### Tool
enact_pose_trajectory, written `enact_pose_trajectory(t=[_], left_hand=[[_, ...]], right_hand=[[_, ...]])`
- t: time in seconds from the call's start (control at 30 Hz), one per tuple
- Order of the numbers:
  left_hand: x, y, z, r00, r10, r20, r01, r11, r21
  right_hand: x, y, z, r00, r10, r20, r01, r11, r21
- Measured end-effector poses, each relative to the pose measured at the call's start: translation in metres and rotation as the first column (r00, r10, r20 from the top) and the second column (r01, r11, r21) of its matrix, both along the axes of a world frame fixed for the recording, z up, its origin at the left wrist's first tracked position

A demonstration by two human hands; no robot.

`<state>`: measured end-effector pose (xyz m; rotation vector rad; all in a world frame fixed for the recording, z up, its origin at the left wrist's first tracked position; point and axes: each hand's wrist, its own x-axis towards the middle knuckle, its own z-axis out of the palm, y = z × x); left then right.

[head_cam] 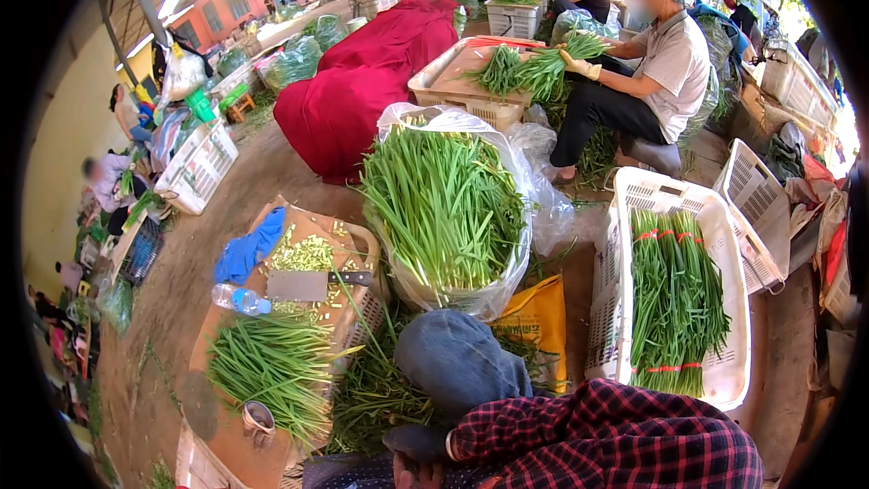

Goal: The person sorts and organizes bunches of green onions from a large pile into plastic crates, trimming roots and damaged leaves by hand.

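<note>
At the bottom edge, a plaid sleeve leads to a hand in a dark covering, which I take for my right hand (415, 442). Just below it are bare fingers, seemingly of my left hand (415, 473), mostly cut off by the frame. Whether either holds anything is hidden. Left of my denim-covered knee, a board on a crate bears loose green stalks (271, 367), chopped pale pieces (302, 252), a cleaver (299, 285), a plastic bottle (239, 299), a blue cloth (250, 246) and a small cup (259, 415). Ahead, a clear plastic bag (506, 305) is full of long green stalks.
To the right, a white crate (736, 346) holds red-banded green bundles (672, 299). A yellow sack (543, 316) and leaf scraps lie near my knee. Beyond, a seated co-worker (672, 75) in gloves handles green stalks over another board. A red cloth (366, 88) covers a heap.
</note>
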<state>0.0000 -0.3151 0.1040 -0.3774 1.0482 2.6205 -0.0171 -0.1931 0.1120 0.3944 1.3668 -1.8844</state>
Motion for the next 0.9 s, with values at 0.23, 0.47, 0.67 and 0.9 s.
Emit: enact_pose_trajectory(t=[0.23,0.47,0.67,0.9], left_hand=[[0.008,-0.002,-0.001,1.0,0.0,-0.012,0.0,1.0,-0.008],[0.016,-0.001,-0.002,1.0,-0.007,-0.019,0.007,1.0,-0.002],[0.018,0.002,-0.001,1.0,0.006,-0.029,-0.006,1.0,0.002],[0.034,0.001,-0.003,0.995,-0.003,-0.105,0.01,0.998,0.063]], right_hand=[[-0.001,-0.026,-0.093,0.904,-0.255,-0.344,0.246,0.967,-0.069],[0.015,-0.019,-0.076,0.741,-0.053,-0.67,0.183,0.975,0.126],[0.014,-0.02,-0.085,0.749,-0.229,-0.622,0.303,0.953,0.015],[0.0,0.0,-0.085,0.775,-0.045,-0.63,0.322,0.886,0.332]])
